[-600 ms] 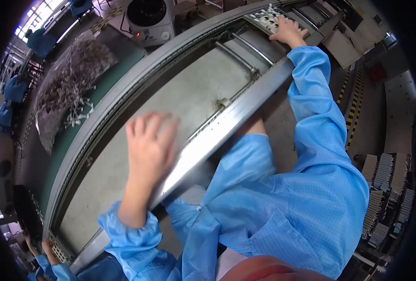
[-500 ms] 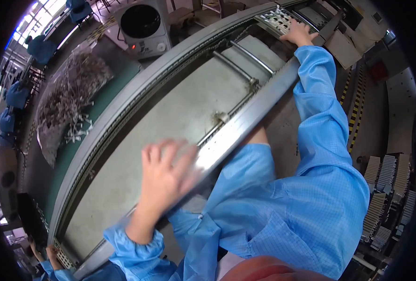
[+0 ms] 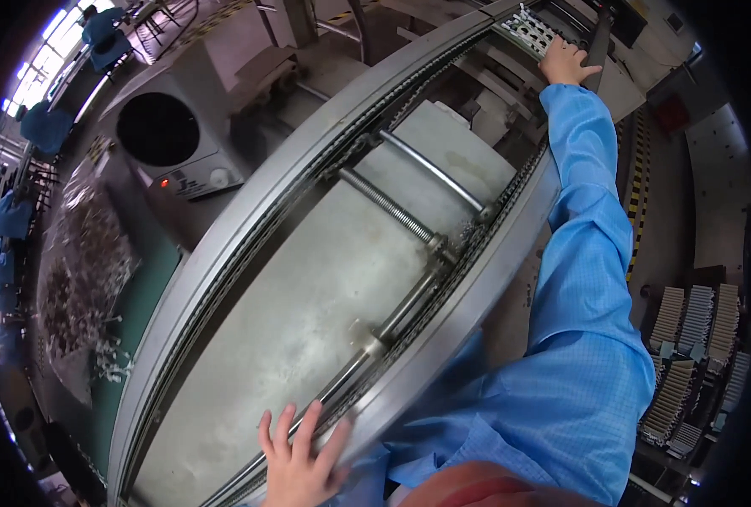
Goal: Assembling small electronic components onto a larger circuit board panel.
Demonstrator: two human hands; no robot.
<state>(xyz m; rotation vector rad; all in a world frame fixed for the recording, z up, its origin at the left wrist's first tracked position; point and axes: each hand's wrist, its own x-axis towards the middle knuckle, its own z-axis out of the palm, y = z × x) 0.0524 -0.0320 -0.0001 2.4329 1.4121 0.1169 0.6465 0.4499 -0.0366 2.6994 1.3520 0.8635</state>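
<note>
At the far right end of the conveyor frame, my right hand [image 3: 565, 61] reaches to a pale perforated plate [image 3: 529, 32] with white parts on it. Its fingers touch the plate's near edge and are partly spread; some fingertips are hard to make out. My left hand [image 3: 304, 465] is low in the picture, over the near metal rail [image 3: 443, 338] and beside a long steel rod [image 3: 342, 380]. Its fingers are spread, with nothing in them. Contact between this hand and the rail cannot be made out.
Between the conveyor's chain-lined rails lies a grey metal panel [image 3: 282, 313], crossed by a threaded rod [image 3: 392, 203] and a smooth bar [image 3: 435, 173]. Beyond stand a fan-like machine [image 3: 168, 139] and a bag of small parts [image 3: 84, 279]. Racks of ribbed trays [image 3: 688, 363] stand at right.
My view has shifted. My left hand has dropped lower and nearer in the picture, its fingers still spread. My right hand remains at the perforated plate. The people at lower left are out of view.
</note>
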